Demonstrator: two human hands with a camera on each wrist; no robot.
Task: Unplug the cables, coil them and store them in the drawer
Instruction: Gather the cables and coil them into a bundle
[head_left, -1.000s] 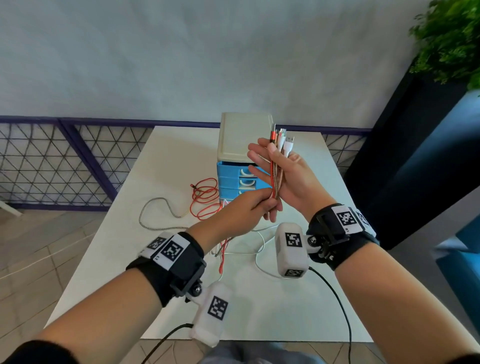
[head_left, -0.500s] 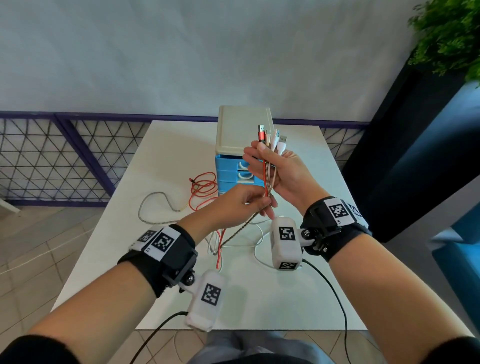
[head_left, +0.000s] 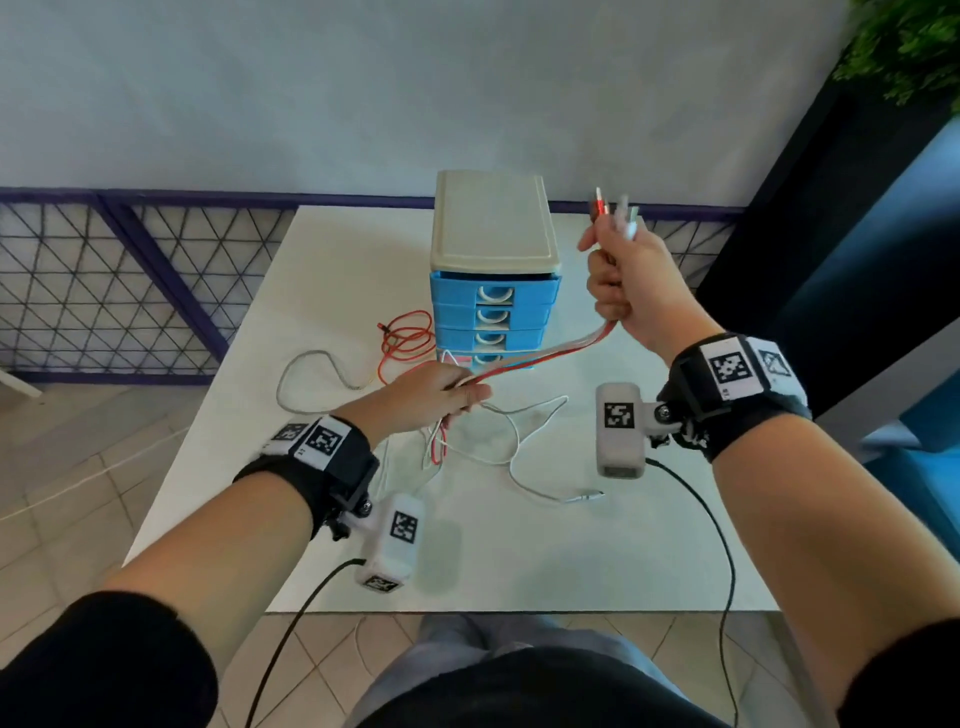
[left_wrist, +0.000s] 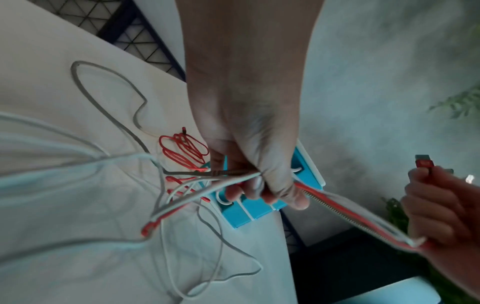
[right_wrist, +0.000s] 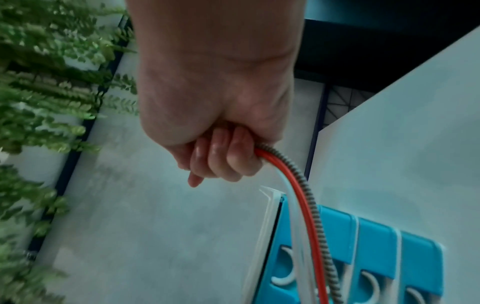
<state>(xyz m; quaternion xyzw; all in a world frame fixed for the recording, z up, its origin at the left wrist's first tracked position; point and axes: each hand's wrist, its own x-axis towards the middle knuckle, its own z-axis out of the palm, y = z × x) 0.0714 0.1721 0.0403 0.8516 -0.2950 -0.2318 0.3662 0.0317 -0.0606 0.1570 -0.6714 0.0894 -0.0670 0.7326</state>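
A bundle of cables (head_left: 545, 354), red, white and grey braided, runs taut between my two hands. My right hand (head_left: 626, 283) is raised beside the drawer unit and grips the bundle (right_wrist: 298, 176) near its plugs (head_left: 615, 210), which stick up out of the fist. My left hand (head_left: 441, 392) holds the same bundle (left_wrist: 345, 214) lower down, fingers curled round it. Below the left hand the loose cable ends (head_left: 514, 447) trail over the white table (head_left: 322, 291). The blue drawer unit (head_left: 494, 291) with a beige top stands behind, all its drawers closed.
A tangle of red cable (head_left: 408, 340) and a grey braided loop (head_left: 311, 374) lie left of the drawer unit. A white cable's plug (head_left: 587, 497) lies near the table's middle. A mesh fence (head_left: 104, 291) lines the left; a dark cabinet and plant (head_left: 904, 47) stand at the right.
My hands have drawn apart: the right hand closed into a fist and rose to the right with the plug ends, the left slid down along the bundle, stretching it taut.
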